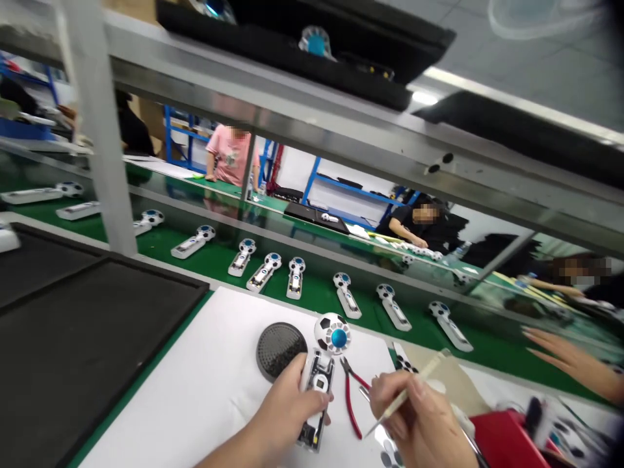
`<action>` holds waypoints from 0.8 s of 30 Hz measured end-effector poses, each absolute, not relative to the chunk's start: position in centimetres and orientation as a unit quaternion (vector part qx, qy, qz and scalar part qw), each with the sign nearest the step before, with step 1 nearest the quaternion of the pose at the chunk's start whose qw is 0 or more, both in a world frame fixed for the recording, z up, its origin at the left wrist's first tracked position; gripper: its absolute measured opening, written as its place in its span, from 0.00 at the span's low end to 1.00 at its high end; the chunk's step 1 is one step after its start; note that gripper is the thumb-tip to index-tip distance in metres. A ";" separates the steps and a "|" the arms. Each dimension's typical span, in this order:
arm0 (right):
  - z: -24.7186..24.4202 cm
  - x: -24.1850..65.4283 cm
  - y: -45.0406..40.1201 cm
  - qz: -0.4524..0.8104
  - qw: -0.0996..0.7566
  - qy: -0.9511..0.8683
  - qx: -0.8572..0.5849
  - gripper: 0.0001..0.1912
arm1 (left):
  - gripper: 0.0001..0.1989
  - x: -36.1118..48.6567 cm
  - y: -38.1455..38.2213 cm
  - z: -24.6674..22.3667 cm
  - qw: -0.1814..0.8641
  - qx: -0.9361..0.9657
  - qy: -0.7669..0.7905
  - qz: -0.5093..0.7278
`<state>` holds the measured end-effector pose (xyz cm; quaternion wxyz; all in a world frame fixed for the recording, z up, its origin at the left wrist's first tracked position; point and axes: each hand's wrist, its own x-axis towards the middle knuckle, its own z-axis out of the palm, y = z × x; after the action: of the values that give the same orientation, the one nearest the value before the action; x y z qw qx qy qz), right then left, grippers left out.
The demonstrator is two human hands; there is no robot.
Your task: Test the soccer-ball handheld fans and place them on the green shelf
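My left hand [285, 409] is closed around a handheld device [320, 380] with a football-patterned round head and a blue centre. Its white body is open at the front, so the circuit board inside shows. Between the thumb and fingers of my right hand [424, 422] is a thin cream-coloured pointed tool [400, 398], its tip slanting down to the left, apart from the device. Red-handled pliers [351, 396] lie between my hands on the white sheet [195, 383]. Just behind my left hand sits a dark round textured pad [281, 350].
Several similar devices [296, 278] lie in a row along the green belt [316, 305]. Black trays [97, 344] cover the left side. A red box [509, 435] stands at right, near another person's hand [578, 364]. A metal shelf frame [100, 130] crosses overhead.
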<state>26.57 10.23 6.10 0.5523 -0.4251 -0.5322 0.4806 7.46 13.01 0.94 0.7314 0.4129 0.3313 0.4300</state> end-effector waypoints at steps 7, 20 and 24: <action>4.1 26.0 9.7 0.432 0.595 -0.586 -0.341 0.20 | 0.13 7.2 11.5 1.1 0.757 0.475 0.275 0.355; 3.1 26.6 8.1 0.167 0.442 -0.678 -0.563 0.17 | 0.14 7.7 10.9 0.3 0.747 0.476 0.363 0.291; 3.4 26.1 8.9 0.240 0.427 -0.589 -0.643 0.32 | 0.13 7.5 10.4 0.5 0.764 0.473 0.360 0.252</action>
<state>26.13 8.85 3.41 0.4272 -0.6431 -0.5887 0.2395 7.48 10.36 0.52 0.7638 0.4729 0.3599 0.2520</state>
